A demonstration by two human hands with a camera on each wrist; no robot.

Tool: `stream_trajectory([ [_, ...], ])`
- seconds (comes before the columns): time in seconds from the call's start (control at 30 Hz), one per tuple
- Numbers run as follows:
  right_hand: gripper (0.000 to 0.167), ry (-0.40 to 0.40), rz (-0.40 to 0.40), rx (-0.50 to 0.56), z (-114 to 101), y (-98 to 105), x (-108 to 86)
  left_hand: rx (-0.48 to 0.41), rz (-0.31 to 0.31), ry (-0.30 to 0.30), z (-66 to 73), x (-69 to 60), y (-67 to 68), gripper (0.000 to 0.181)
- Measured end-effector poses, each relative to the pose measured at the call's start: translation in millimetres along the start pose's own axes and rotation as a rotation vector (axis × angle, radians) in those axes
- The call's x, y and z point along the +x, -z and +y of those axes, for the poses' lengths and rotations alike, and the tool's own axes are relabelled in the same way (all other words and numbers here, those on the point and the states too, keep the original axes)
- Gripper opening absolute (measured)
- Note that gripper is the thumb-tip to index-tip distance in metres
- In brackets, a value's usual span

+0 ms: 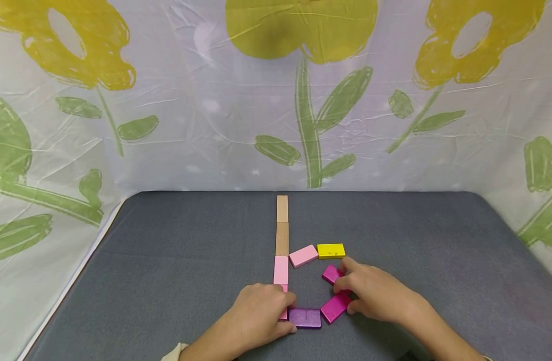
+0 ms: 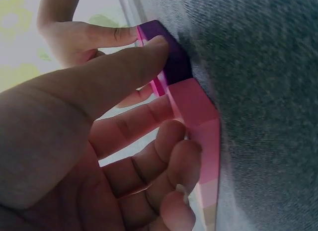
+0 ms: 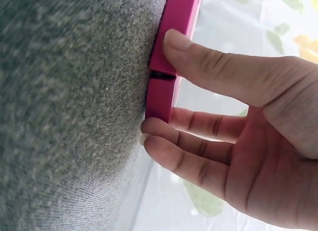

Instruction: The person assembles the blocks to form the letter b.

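Wooden blocks lie end to end on the grey cloth: a straight column and a curved row to its right. My left hand [image 1: 262, 313] is at the column's near end. Its thumb presses the near side of the purple block [image 1: 305, 318], with the index finger across the pink blocks [image 1: 281, 271] behind it. My right hand [image 1: 379, 293] holds at the curve's right side. There its thumb touches the nearer magenta block [image 1: 334, 308], while its fingers reach round the farther magenta block [image 1: 332, 274], partly hidden by them.
Tan blocks [image 1: 282, 238] form the far part of the column. A light pink block [image 1: 304, 255] slants out from it, touching or nearly touching a yellow block [image 1: 331, 251]. Behind the grey table [image 1: 167, 271] hangs a flowered cloth [image 1: 190, 125].
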State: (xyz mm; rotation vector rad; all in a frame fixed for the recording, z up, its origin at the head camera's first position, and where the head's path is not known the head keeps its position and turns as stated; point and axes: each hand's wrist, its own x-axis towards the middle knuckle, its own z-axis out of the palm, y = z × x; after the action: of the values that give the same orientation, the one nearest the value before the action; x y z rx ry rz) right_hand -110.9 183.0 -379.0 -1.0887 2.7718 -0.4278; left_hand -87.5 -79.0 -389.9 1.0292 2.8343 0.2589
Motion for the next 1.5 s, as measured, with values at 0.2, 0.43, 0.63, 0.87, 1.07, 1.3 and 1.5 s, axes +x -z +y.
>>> stream_trajectory([
  [0.2, 0.032, 0.000, -0.024, 0.016, -1.4, 0.2, -0.2, 0.002, 0.010, -0.010, -0.5, -2.1, 0.7, 0.029],
  [0.43, 0.032, 0.013, -0.032, 0.006, -2.5, 0.1, -0.5, -0.017, -0.022, -0.001, -0.2, -0.8, 1.4, 0.030],
  [0.63, 0.031, 0.010, -0.039, 0.002, -3.2, 0.0, -0.8, -0.026, -0.003, -0.026, -2.7, -0.1, 1.0, 0.022],
  [0.87, 0.031, 0.019, -0.032, -0.001, -3.3, -0.8, -0.8, -0.031, 0.051, -0.056, -5.1, -0.9, -0.9, 0.014],
  [1.07, 0.031, 0.008, -0.048, 0.003, -4.6, -0.1, -0.8, -0.027, 0.045, -0.049, -4.6, -0.6, -0.3, 0.015],
  [1.3, 0.033, 0.002, -0.037, 0.027, -3.8, 0.4, -2.2, -0.031, 0.023, -0.037, -4.0, -0.2, 0.9, 0.014],
  [1.5, 0.044, 0.011, 0.012, 0.032, 3.7, 1.3, -8.0, -0.038, 0.003, -0.035, -4.3, 0.0, 1.9, 0.013],
])
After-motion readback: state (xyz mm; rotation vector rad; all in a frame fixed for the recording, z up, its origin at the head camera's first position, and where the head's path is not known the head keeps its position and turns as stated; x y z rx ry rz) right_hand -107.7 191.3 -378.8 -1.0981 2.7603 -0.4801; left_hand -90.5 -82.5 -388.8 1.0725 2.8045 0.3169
